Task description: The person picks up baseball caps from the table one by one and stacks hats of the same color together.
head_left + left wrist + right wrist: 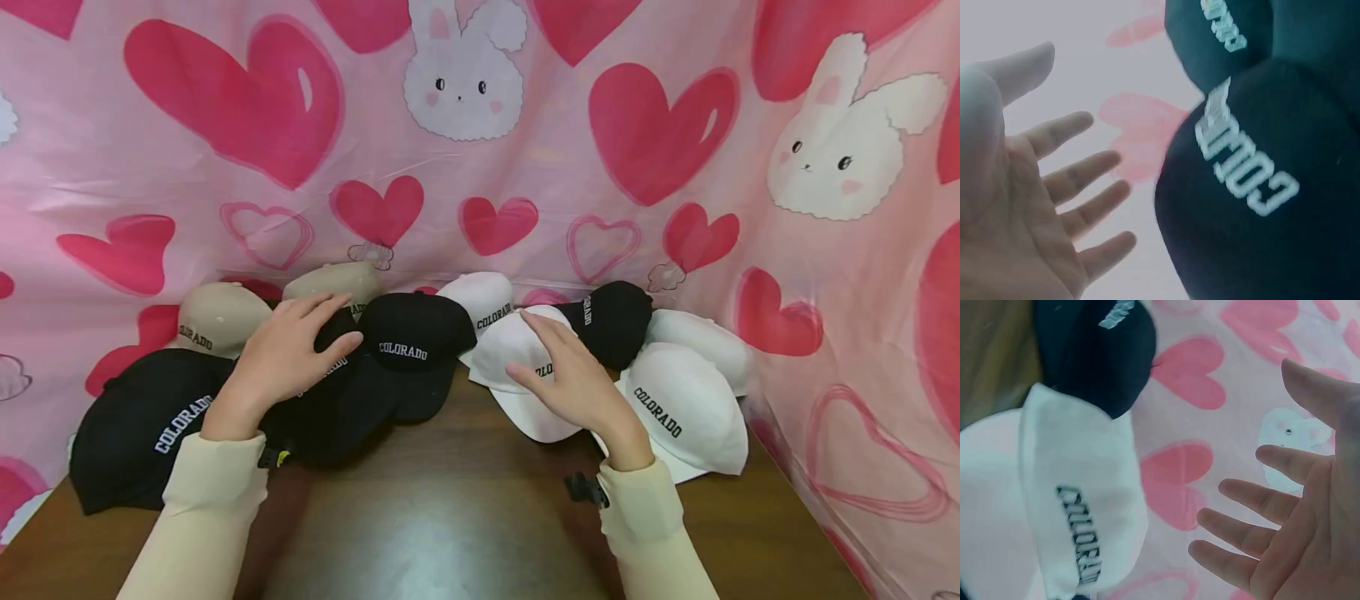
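With both hands empty and fingers extended, the left hand [283,354] hovers nearest a black cap [337,408] to its lower right, the right hand [579,379] nearest a white cap [508,348] to its left, both caps flanking frame centre.

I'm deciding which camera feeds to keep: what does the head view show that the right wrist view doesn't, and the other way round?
Only the head view: the left hand, the cream sleeves and the beige caps toward the back left.

Only the right wrist view: the palm side of the right hand; the head view shows its back.

Both: the right hand, a white cap with dark lettering, a black cap with pale lettering, pink heart-print cloth and some wooden table.
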Available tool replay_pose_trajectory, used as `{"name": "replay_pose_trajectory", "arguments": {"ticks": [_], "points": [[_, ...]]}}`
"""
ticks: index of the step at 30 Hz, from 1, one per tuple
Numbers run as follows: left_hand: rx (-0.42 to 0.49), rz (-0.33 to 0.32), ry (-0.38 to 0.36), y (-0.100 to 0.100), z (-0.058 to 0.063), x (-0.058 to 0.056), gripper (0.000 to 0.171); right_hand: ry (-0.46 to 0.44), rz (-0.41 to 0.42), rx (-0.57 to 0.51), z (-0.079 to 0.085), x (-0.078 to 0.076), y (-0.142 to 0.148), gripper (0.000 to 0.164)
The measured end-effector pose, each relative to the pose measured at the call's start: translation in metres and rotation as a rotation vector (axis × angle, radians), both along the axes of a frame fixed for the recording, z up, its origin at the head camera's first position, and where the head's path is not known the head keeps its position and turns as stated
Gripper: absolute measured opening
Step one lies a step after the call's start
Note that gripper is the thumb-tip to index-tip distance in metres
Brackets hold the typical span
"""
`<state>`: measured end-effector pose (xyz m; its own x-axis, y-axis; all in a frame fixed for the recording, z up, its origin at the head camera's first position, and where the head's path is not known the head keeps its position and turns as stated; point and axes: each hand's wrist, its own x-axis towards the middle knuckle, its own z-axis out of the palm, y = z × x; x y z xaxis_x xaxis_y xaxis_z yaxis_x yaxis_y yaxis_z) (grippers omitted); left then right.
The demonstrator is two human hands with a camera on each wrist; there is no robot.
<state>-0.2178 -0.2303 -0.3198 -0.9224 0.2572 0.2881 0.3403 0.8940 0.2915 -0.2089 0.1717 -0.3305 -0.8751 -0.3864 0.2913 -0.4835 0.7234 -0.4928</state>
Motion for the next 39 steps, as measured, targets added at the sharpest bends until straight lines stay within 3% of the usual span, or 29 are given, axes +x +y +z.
{"name": "replay_pose_trajectory", "arguments": {"ticks": [3, 9, 16, 22, 29, 35, 39], "points": [[0.037, 0.018, -0.071, -0.014, -0.004, -0.010, 0.074, -0.007, 0.025, -0.042, 0.001, -0.005, -0.006, 0.076], [0.116, 0.062, -0.185, -0.047, -0.026, -0.024, 0.079, -0.068, 0.109, -0.116, -0.008, -0.017, -0.018, 0.069], [0.164, 0.093, -0.246, -0.066, -0.040, -0.032, 0.080, -0.276, 0.138, -0.227, -0.026, -0.026, -0.030, 0.066], [0.205, 0.138, -0.277, -0.071, -0.039, -0.032, 0.081, -0.442, 0.153, -0.341, -0.034, -0.028, -0.034, 0.063], [0.213, 0.183, -0.395, -0.084, -0.037, -0.029, 0.086, -0.574, 0.200, -0.436, -0.041, -0.033, -0.037, 0.059], [0.307, 0.200, -0.438, -0.083, -0.031, -0.027, 0.078, -0.617, 0.210, -0.436, -0.040, -0.035, -0.038, 0.061], [0.379, 0.188, -0.429, -0.078, -0.025, -0.024, 0.072, -0.618, 0.216, -0.424, -0.039, -0.035, -0.038, 0.063]]}}
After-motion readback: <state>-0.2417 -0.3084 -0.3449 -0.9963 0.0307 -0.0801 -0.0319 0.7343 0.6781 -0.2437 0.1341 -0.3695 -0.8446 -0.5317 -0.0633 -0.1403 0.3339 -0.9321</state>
